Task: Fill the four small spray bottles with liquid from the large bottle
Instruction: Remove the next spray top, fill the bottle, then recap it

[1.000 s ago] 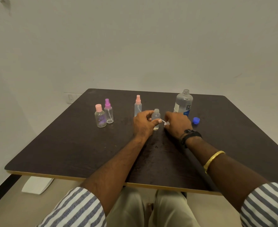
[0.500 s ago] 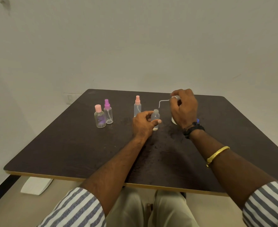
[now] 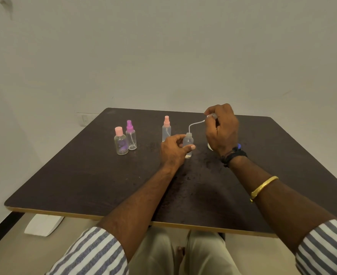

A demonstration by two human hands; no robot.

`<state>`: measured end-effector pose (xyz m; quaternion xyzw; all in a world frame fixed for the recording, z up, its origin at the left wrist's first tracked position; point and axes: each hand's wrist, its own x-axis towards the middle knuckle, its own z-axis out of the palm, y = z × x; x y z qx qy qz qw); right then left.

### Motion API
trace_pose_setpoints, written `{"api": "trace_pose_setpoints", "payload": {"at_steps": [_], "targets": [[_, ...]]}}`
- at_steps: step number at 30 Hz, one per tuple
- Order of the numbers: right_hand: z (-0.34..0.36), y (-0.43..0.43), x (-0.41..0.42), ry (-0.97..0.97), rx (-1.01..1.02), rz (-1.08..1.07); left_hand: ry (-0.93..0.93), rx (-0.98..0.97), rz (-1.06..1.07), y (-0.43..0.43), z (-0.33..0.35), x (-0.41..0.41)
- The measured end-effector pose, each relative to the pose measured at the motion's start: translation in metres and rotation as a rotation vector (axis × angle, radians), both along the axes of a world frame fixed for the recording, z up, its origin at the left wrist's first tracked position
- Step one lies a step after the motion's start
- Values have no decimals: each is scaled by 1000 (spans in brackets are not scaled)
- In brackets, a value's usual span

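Note:
My left hand (image 3: 173, 150) grips a small clear open bottle (image 3: 188, 142) standing on the dark table (image 3: 84, 185). My right hand (image 3: 221, 130) holds its white spray head (image 3: 212, 116) raised to the right; the thin dip tube (image 3: 193, 125) curves down to the bottle's neck. Three capped small bottles stand to the left: a round pink-capped one (image 3: 121, 143), a purple-topped one (image 3: 131, 137) and a pink-topped one (image 3: 166, 129). The large bottle is almost hidden behind my right hand; only its base (image 3: 210, 146) shows.
A sliver of a blue cap (image 3: 239, 145) peeks out by my right wrist. The table's front edge runs just above my lap. A white foot (image 3: 43, 225) of the table lies on the floor at lower left.
My right hand rose from the table beside the small bottle, lifting the spray head up and to the right, in front of the large bottle. The left hand stayed on the small bottle.

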<state>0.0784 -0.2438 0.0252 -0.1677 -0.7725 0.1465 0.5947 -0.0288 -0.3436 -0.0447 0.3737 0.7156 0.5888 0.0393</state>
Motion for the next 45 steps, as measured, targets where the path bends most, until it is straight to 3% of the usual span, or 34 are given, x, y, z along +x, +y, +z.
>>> {"api": "trace_pose_setpoints", "payload": {"at_steps": [17, 39, 45], "targets": [[-12, -2, -8, -435, -118, 156, 5, 19, -18, 1, 0, -2], [-16, -8, -11, -452, -139, 155, 11, 31, -23, -1, 0, -1], [-19, -6, -15, -472, -162, 29, 32, 6, -2, 1, 0, -1]]}}
